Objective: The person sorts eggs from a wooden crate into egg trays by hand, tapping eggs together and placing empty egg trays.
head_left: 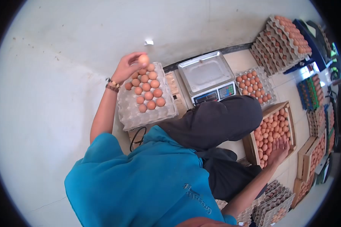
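Note:
My left hand, with beaded bracelets at its wrist, pinches a brown egg. It is above the far end of a grey pulp egg tray, which carries several brown eggs in part of its cups. My right hand reaches into a wooden crate filled with loose brown eggs. Its fingers are stretched out over the eggs and touch them; nothing shows gripped in it.
A digital scale with a metal pan stands between my knee and the wall. Beyond it are a part-filled egg tray and a tall stack of full trays. More stacked trays and wooden crates line the right side.

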Motion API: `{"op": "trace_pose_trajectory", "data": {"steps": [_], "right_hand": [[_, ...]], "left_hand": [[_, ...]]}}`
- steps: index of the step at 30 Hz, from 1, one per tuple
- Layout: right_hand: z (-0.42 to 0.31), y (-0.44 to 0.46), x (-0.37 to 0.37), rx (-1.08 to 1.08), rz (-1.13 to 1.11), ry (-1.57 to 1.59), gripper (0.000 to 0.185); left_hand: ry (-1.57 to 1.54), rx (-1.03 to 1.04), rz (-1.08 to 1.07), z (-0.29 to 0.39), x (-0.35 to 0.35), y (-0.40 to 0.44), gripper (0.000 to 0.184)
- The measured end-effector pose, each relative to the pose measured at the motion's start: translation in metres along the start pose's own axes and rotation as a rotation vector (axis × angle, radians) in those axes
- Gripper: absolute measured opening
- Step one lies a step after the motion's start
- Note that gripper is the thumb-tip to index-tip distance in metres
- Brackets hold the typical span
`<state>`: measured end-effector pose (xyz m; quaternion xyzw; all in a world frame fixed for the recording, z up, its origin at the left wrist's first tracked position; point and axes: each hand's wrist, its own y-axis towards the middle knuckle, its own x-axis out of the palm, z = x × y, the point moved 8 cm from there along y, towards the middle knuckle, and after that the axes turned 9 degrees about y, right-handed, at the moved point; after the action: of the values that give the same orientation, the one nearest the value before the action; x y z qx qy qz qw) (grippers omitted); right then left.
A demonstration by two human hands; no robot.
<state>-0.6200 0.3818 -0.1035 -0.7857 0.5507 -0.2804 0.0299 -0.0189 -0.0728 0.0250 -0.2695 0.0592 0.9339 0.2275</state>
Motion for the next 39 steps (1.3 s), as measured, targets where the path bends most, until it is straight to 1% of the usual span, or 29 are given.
{"op": "trace_pose_trajectory", "data": {"steps": [3, 5, 6, 9, 10, 13, 16, 18, 19, 20, 21, 22, 23, 24, 25, 27, 29, 30, 31, 32, 34, 35, 36, 37, 38, 39], "right_hand": [[0.002, 0.002, 0.003, -0.006, -0.007, -0.039, 0.059], [0.006, 0.007, 0.001, 0.004, -0.007, -0.064, 0.059], [0.007, 0.008, 0.001, 0.005, -0.004, -0.078, 0.059], [0.011, 0.015, -0.007, 0.015, -0.018, -0.11, 0.059], [0.012, 0.018, -0.01, 0.02, -0.03, -0.121, 0.06], [0.017, 0.021, -0.016, 0.04, -0.018, -0.085, 0.062], [0.014, 0.014, -0.015, 0.061, 0.033, -0.033, 0.057], [0.009, 0.003, -0.004, 0.067, 0.033, 0.054, 0.054], [-0.004, 0.0, -0.005, 0.04, 0.056, 0.102, 0.052], [-0.015, 0.008, -0.017, -0.033, 0.071, 0.029, 0.052], [-0.026, 0.017, -0.038, -0.113, 0.116, -0.051, 0.051], [-0.037, 0.011, -0.045, -0.173, 0.14, -0.033, 0.049], [-0.043, 0.023, -0.065, -0.246, 0.132, 0.008, 0.048], [-0.051, 0.029, -0.077, -0.257, 0.172, 0.017, 0.045], [-0.05, 0.041, -0.1, -0.25, 0.189, 0.138, 0.033], [-0.043, 0.056, -0.14, 0.019, 0.366, 0.594, 0.021], [-0.051, 0.043, -0.148, -0.001, 0.668, 0.694, 0.021], [-0.055, 0.039, -0.149, -0.067, 0.755, 0.633, 0.021], [-0.061, 0.037, -0.157, -0.113, 0.846, 0.568, 0.021], [-0.064, 0.043, -0.169, -0.138, 0.883, 0.439, 0.021], [-0.052, 0.072, -0.212, -0.173, 0.942, 0.164, 0.022], [-0.044, 0.089, -0.235, -0.19, 0.879, -0.06, 0.023], [-0.042, 0.085, -0.231, -0.133, 0.913, -0.388, 0.024], [-0.032, 0.092, -0.231, -0.126, 0.83, -0.633, 0.024], [0.001, 0.117, -0.249, 0.064, 0.695, -0.706, 0.027], [0.022, 0.12, -0.247, 0.181, 0.663, -0.804, 0.033]], "left_hand": [[0.149, -0.124, 0.198, -0.081, -0.036, -0.045, 0.045], [0.21, -0.193, 0.282, -0.135, -0.042, -0.077, 0.045], [0.239, -0.223, 0.32, -0.149, -0.042, -0.09, 0.045], [0.322, -0.252, 0.359, -0.148, -0.021, -0.121, 0.045], [0.284, -0.175, 0.341, -0.152, -0.015, -0.124, 0.043], [0.385, -0.151, 0.295, -0.148, -0.006, -0.127, 0.035], [0.369, -0.167, 0.288, -0.152, -0.008, -0.125, 0.026], [0.43, -0.163, 0.324, -0.159, -0.024, -0.124, 0.019], [0.469, -0.059, 0.396, -0.131, -0.029, -0.119, 0.018], [0.546, -0.138, 0.429, -0.132, -0.038, -0.114, 0.019], [0.538, -0.181, 0.485, -0.134, -0.046, -0.109, 0.02], [0.408, -0.164, 0.442, -0.121, -0.043, -0.098, 0.02], [0.52, -0.008, 0.5, -0.102, -0.042, -0.084, 0.02], [0.489, -0.04, 0.532, -0.088, -0.037, -0.072, 0.02], [0.503, -0.022, 0.433, -0.072, -0.03, -0.052, 0.022], [0.458, 0.157, 0.271, -0.001, 0.022, -0.008, 0.019], [0.393, 0.462, 0.106, 0.096, 0.103, 0.024, 0.014], [0.351, 0.609, 0.04, 0.138, 0.143, 0.035, 0.013], [0.342, 0.678, -0.046, 0.179, 0.181, 0.043, 0.015], [0.337, 0.743, -0.125, 0.219, 0.215, 0.044, 0.018], [0.329, 0.839, -0.257, 0.286, 0.278, 0.043, 0.026], [0.306, 0.935, -0.363, 0.315, 0.308, 0.037, 0.028], [0.282, 1.029, -0.468, 0.339, 0.338, 0.029, 0.03], [0.277, 1.042, -0.593, 0.353, 0.371, 0.024, 0.032], [0.271, 1.049, -0.718, 0.362, 0.402, 0.019, 0.034], [0.392, 1.06, -0.784, 0.366, 0.433, 0.016, 0.035]]}}
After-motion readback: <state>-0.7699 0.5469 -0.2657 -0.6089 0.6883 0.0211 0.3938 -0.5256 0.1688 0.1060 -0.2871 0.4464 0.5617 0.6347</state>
